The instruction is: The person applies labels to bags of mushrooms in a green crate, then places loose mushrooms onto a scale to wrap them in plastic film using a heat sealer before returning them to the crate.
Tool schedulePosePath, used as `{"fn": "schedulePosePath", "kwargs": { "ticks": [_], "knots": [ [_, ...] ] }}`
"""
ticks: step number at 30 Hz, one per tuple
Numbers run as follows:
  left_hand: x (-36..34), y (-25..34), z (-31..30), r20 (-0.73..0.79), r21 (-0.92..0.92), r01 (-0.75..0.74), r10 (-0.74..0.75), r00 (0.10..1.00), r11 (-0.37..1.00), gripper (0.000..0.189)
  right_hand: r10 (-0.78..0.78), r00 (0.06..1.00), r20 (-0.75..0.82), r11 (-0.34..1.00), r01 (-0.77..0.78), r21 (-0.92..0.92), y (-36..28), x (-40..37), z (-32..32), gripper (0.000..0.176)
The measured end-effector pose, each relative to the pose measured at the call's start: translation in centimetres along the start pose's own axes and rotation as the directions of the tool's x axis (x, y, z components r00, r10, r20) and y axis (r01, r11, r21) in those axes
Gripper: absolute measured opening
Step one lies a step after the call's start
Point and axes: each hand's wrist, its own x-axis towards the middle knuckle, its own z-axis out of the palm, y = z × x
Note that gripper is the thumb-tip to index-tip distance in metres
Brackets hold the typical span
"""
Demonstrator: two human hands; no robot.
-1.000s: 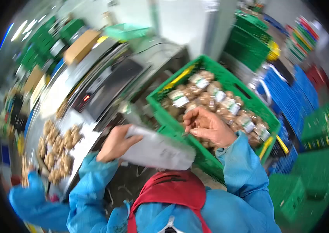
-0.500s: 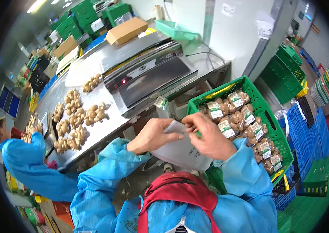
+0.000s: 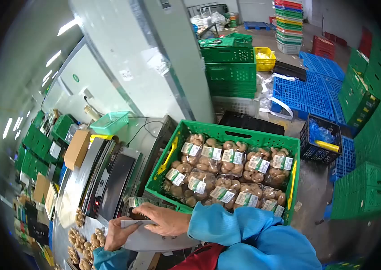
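My left hand [image 3: 119, 234] pinches the edge of a whitish sheet [image 3: 159, 240] between thumb and fingers. Close beside it, my right hand [image 3: 165, 219] is closed on the same sheet, its fingers pointing left. A label-like printed piece [image 3: 138, 201] lies just above my hands. The green crate [image 3: 240, 130] stands beyond my right arm, filled with rows of clear-wrapped mushroom packs [image 3: 232, 156] bearing white and green labels. Loose mushroom bunches [image 3: 82, 245] lie on the metal table at the lower left, partly out of view.
A wrapping machine [image 3: 109, 180] with a red light stands left of the crate. Behind it are a cardboard box [image 3: 77, 148] and a teal basket [image 3: 109, 122]. Stacked green crates [image 3: 231, 78], blue pallets [image 3: 296, 96] and a black crate [image 3: 321, 139] stand on the floor.
The view has swung right, so the full crate now sits near the centre and the co-worker is out of view. Both hands still hold the sheet, now lower in view and left of the crate.
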Motion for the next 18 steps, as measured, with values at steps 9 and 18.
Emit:
{"fn": "schedulePosePath", "kwargs": {
  "ticks": [9, 18],
  "knots": [
    [3.4, 3.5, -7.1, -0.519, -0.186, -0.248, 0.119, 0.846, 0.951, 0.007, 0.096, 0.975, -0.201, 0.995, -0.092, 0.03, 0.4, -5.6, -7.9, 0.027],
    [21.1, -3.6, -8.8, -0.389, -0.895, -0.379, 0.006, 0.921, 0.234, 0.037, 0.386, 0.876, -0.289, 0.922, -0.38, 0.079, 2.4, -11.0, -11.0, 0.026]
  ]
}}
